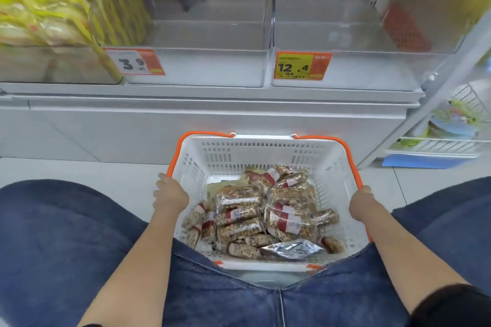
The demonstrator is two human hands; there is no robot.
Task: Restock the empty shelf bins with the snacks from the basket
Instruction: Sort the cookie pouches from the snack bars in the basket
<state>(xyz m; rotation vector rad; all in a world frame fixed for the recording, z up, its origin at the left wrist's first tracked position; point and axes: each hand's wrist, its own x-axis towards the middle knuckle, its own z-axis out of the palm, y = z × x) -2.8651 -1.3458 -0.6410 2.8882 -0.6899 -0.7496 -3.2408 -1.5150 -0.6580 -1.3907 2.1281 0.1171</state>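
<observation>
The white basket was held at both side rims — left hand and right hand each clasped over an edge — while the snacks lay heaped between them at lower centre, directly below the empty bins at upper centre, roughly equally near either grip.

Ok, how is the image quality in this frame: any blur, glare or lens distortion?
Head view: the yellow packets at upper left and the right edge are smeared by motion blur; the basket and its snack packs stay fairly sharp; the clear bins look hazy; the silver pouch shows glare; the wide angle bows the shelf edge; lighting is even.
</observation>
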